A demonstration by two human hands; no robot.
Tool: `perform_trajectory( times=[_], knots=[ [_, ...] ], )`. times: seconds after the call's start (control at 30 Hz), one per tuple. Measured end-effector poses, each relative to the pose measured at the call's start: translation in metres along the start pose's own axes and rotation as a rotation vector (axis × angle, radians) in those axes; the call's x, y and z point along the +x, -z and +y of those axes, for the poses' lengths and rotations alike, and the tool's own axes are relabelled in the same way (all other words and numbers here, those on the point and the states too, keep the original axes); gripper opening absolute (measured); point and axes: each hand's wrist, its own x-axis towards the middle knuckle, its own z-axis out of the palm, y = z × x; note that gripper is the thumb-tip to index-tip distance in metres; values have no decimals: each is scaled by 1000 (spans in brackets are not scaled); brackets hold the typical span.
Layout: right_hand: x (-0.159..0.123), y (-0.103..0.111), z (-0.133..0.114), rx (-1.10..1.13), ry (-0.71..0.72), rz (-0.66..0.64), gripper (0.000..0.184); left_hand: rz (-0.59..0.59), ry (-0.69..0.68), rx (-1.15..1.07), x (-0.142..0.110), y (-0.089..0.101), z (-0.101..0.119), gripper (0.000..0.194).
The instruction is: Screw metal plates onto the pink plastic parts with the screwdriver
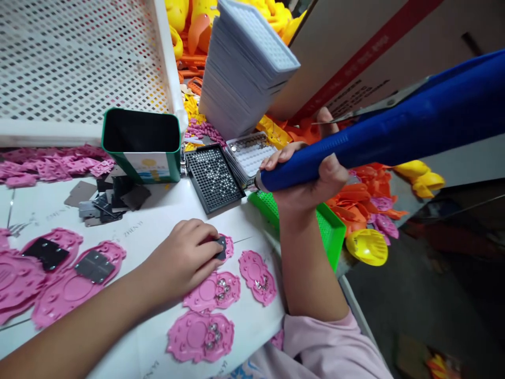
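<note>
My right hand (pixel 311 176) is wrapped round a blue electric screwdriver (pixel 366 137), with its index finger raised along the far side. The screwdriver's tip (pixel 258 181) points left, near a black perforated tray (pixel 216 176) dotted with small shiny screws. Down on the table, my left hand (pixel 193 255) has its fingers curled over a dark plate (pixel 222 247) on a pink plastic part (pixel 229 246), partly hidden by the fingers. Close by lie more pink parts (pixel 256 276) with small metal pieces in them. At left, pink parts carry dark plates (pixel 94 266).
A green-edged tin (pixel 153 166) stands behind loose dark plates (pixel 110 202). Farther back are a white mesh crate (pixel 169 68), a tall tray stack (pixel 240 73) and a carton (pixel 355 63). A green tray (pixel 335 237) and orange parts (pixel 351 202) sit right.
</note>
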Motion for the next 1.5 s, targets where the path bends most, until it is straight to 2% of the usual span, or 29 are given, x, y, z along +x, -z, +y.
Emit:
perform_trajectory(
  times=[0.3,0.77,1.0,1.23,1.4,1.5],
  knots=[
    [-1,-3,10,-15,-4,22,26,5,49,72,2,2,2,22],
    [1,-6,10,-44,-7,27,33,-17,110,82,4,4,3,28],
    [0,-8,9,-63,-65,13,26,-37,123,94,4,1,4,33],
    [0,-9,12,-85,-41,54,20,-39,135,99,4,0,3,30],
    [4,-5,-11,-38,26,59,26,-46,179,112,6,3,4,28],
    [5,1,-36,-62,12,-41,34,-22,204,110,6,2,5,27]
  ],
)
